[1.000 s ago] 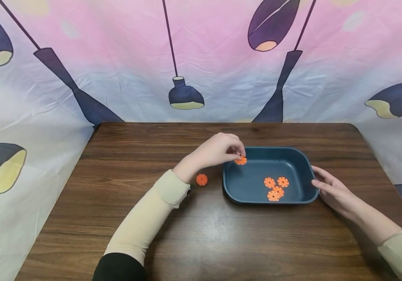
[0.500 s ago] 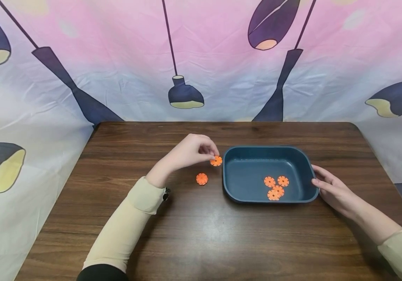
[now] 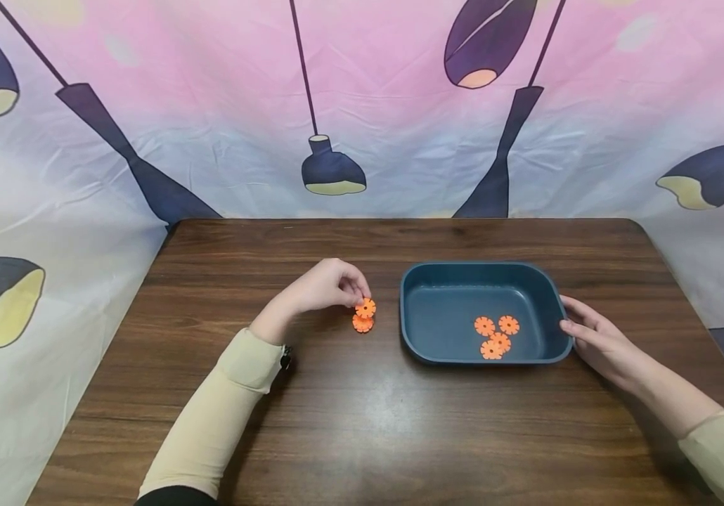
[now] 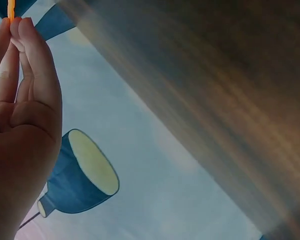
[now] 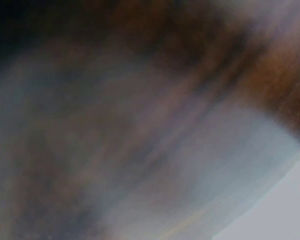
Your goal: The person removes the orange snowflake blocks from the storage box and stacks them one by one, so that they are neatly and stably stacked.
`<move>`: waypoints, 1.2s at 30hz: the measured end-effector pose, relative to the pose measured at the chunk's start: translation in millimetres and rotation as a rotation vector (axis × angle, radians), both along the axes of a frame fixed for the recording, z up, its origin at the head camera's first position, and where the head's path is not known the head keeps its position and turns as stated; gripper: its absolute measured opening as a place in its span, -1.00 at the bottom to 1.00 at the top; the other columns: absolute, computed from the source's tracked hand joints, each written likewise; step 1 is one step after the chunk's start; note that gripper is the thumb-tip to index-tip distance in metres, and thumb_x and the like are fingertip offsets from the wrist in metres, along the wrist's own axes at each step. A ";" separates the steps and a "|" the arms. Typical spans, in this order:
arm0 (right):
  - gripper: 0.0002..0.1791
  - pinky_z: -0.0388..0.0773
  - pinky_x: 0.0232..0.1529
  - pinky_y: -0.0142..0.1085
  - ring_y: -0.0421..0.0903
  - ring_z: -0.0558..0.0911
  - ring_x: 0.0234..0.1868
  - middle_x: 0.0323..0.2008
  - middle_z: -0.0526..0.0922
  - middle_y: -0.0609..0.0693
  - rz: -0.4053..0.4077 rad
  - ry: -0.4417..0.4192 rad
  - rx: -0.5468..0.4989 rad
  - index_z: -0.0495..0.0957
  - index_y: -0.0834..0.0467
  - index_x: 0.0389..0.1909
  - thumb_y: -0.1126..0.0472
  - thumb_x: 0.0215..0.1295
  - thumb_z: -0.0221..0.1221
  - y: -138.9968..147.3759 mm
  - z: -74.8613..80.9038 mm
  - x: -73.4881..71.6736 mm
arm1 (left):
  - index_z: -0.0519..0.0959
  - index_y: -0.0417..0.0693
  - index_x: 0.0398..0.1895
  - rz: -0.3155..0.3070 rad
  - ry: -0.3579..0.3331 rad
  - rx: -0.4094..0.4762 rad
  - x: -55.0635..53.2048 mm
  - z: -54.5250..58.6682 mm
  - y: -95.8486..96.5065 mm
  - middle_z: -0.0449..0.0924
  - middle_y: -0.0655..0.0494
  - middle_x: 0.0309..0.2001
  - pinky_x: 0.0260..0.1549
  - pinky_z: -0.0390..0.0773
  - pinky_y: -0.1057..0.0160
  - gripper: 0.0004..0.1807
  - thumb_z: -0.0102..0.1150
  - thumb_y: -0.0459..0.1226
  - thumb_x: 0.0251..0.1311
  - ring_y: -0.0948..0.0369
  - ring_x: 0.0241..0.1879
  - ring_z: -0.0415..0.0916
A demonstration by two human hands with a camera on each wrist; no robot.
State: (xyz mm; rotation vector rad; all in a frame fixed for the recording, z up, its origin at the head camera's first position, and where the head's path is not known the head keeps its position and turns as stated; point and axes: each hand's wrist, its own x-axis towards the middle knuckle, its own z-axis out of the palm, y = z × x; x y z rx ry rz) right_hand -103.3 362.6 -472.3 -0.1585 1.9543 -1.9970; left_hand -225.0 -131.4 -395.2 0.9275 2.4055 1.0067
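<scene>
My left hand (image 3: 330, 287) pinches an orange notched disc (image 3: 365, 308) between thumb and fingertips. In the left wrist view the held disc (image 4: 11, 9) is seen edge-on at the fingertips. Just below it in the head view, a second orange disc (image 3: 363, 324) lies on the table, partly covered by the held one; whether they touch I cannot tell. A dark blue rectangular tray (image 3: 444, 337) stands to the right, with several orange discs (image 3: 509, 325) in its right half. My right hand (image 3: 605, 348) grips the tray's right side, thumb at the rim and fingers along the outer wall.
Everything stands on a brown wood-grain table (image 3: 375, 436). Behind its far edge hangs a patterned cloth (image 3: 242, 105) with printed lamps. The right wrist view is blurred and shows little detail.
My left hand has moved left from above the tray's left end, carrying the pinched disc over to the disc on the table. The right hand and the tray have stayed in place.
</scene>
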 end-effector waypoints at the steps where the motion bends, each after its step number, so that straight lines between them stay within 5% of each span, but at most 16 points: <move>1: -0.57 0.42 0.10 -0.64 -0.51 0.54 0.22 0.22 0.60 -0.41 -0.002 0.001 -0.003 0.36 -0.25 0.37 0.27 0.70 -0.07 0.4 -0.2 0.0 | 0.79 -0.21 -0.24 -0.005 -0.010 0.001 0.0 -1.7 -0.6 0.80 0.01 -0.36 -0.28 0.68 0.32 -0.91 0.40 -0.49 0.23 0.34 -0.39 0.64; 15: -0.57 0.42 0.13 -0.65 -0.51 0.55 0.23 0.23 0.59 -0.41 0.009 0.013 0.000 0.36 -0.24 0.38 0.28 0.70 -0.06 -2.2 2.1 0.5 | 0.79 -0.27 -0.22 -0.029 -0.118 -0.023 0.9 -15.3 -4.6 0.80 -0.02 -0.37 -0.32 0.70 0.34 -0.88 0.32 -0.52 0.26 0.35 -0.42 0.64; 36: -0.56 0.42 0.12 -0.65 -0.51 0.54 0.23 0.24 0.58 -0.40 0.012 0.012 0.000 0.36 -0.24 0.39 0.28 0.70 -0.06 -1.7 1.2 0.2 | 0.79 -0.23 -0.23 -0.046 -0.045 -0.091 -2.5 -21.3 -4.9 0.80 0.01 -0.35 -0.28 0.64 0.40 -0.91 0.47 -0.43 0.20 0.38 -0.39 0.61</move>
